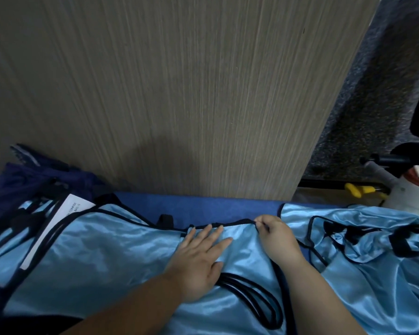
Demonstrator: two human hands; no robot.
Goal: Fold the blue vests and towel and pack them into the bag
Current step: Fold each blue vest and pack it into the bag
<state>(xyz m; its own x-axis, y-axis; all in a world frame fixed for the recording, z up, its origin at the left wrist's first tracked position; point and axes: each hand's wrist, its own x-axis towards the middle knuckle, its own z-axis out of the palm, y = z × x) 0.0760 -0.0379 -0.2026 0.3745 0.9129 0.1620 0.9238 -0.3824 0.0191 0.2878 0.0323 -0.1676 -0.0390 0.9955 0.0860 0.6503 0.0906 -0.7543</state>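
A shiny light-blue satin vest with black trim [107, 257] lies spread at 6 o'clock on the blue-covered surface [215, 206], its long axis running left to right. The left hand [201, 257] presses it flat, fingers straight. The right hand [276, 240], just beside it at 3 o'clock, closes its grip in a pinch on the vest's far hem. A second crumpled vest [363, 238] lies at 4 o'clock, and a wood-grain panel [179, 93] rises behind.

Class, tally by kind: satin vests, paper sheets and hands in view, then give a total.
Shiny light-blue satin vests with black trim: 2 distinct, one spread flat, one crumpled at right
White paper sheet: 1
Bare hands: 2, left hand, right hand
Total: 5
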